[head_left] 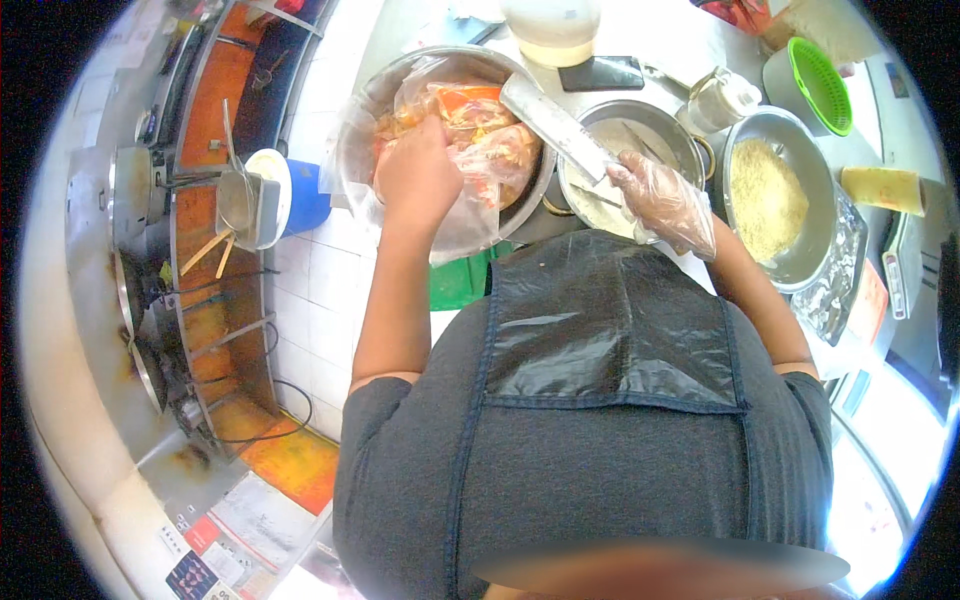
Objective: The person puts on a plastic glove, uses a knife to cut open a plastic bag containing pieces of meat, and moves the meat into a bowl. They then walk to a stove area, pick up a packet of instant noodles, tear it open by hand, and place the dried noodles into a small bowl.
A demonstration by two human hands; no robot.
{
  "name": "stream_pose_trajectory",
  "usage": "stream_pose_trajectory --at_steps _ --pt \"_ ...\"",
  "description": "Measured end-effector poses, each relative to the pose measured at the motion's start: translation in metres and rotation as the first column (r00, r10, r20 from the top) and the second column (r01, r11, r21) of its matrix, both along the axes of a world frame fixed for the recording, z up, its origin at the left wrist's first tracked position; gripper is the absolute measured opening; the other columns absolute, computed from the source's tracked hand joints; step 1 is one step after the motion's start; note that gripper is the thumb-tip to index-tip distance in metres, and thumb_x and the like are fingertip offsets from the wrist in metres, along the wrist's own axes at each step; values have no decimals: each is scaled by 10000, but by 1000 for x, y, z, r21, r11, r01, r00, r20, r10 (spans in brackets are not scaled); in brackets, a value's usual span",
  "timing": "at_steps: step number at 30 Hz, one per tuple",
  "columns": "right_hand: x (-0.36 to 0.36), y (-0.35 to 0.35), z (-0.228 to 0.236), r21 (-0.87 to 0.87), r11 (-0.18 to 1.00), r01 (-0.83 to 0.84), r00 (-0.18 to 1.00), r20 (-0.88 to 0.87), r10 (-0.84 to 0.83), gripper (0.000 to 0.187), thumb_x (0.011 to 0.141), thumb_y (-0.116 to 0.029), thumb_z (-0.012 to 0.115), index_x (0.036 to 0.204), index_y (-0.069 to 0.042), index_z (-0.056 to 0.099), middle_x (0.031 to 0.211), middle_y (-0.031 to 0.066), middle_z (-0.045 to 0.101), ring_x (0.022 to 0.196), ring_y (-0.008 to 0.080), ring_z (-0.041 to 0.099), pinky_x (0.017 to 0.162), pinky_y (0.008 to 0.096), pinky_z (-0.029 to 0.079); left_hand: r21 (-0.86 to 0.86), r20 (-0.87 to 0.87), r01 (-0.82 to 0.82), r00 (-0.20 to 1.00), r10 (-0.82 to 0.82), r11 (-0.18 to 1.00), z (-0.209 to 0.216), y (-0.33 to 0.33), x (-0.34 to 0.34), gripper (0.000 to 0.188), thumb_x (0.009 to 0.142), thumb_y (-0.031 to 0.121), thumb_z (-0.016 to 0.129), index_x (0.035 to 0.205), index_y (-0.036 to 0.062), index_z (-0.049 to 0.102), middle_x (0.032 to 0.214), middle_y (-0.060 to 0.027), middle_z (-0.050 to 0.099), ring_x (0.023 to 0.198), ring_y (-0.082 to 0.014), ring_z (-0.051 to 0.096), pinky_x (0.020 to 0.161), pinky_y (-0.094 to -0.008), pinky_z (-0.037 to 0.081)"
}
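Note:
My left hand [418, 172] is bare and closed in a fist against a clear plastic bag [468, 190], its fingertips hidden. The bag holds orange-red pieces that look like marinated meat [475, 105], inside a large metal bowl [540, 190]. In a clear plastic glove, my right hand [668, 203] grips a long, flat, pale blade-like tool [556, 125], whose exact kind I cannot make out. It slants across from the bowl's rim over a metal pot [690, 140] of whitish batter [625, 140]. A thin utensil rests in that pot.
At right stands a metal bowl [822, 255] of pale yellow crumbs [765, 195]. Behind are a tub [553, 28], a dark phone [603, 74], a lidded jar [722, 97] and a green basket [820, 87]. A blue bucket [308, 195] and stove [135, 300] are at left.

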State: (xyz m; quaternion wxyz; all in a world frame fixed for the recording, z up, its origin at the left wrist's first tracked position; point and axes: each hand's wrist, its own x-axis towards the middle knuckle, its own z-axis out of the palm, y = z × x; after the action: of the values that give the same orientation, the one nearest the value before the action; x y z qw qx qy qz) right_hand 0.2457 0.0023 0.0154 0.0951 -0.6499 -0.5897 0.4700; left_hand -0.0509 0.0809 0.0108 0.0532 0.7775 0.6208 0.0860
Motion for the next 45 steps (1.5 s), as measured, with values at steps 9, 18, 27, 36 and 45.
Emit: stream_pose_trajectory --at_steps 9,18,27,36,45 --pt "-11 0 -13 115 980 -164 982 114 151 416 1044 -357 366 1123 -13 587 943 278 657 911 416 655 802 517 496 -183 37 121 993 -116 976 6 8 25 282 868 297 569 1032 96 680 902 -166 723 860 -374 687 757 -512 525" --pt "-27 7 -51 288 948 -137 990 22 137 389 1052 -354 393 1066 7 539 812 274 634 793 431 649 734 506 489 -68 -47 112 992 -115 991 -20 12 29 368 859 281 545 1172 130 667 934 -188 714 886 -387 682 817 -507 516" --pt "-31 14 -101 467 857 -219 975 126 181 363 1027 -310 417 1004 -8 616 863 303 657 846 461 660 745 540 519 -345 5 111 993 -117 932 -43 28 36 345 965 307 483 1009 35 692 993 -221 705 960 -389 679 853 -516 508" --pt "-59 27 -76 543 760 -358 933 222 282 281 1006 -211 476 990 57 562 774 269 615 691 444 645 636 517 518 -251 390 113 921 -6 961 -62 15 44 409 1006 342 473 933 -5 677 897 -255 683 882 -409 671 785 -474 497" --pt "-65 11 -49 309 911 -273 962 95 256 305 1020 -206 463 993 75 581 811 269 638 743 420 671 642 477 536 -280 498 65 863 87 958 -49 7 50 417 992 337 521 892 -37 676 761 -170 674 714 -266 649 696 -403 480"
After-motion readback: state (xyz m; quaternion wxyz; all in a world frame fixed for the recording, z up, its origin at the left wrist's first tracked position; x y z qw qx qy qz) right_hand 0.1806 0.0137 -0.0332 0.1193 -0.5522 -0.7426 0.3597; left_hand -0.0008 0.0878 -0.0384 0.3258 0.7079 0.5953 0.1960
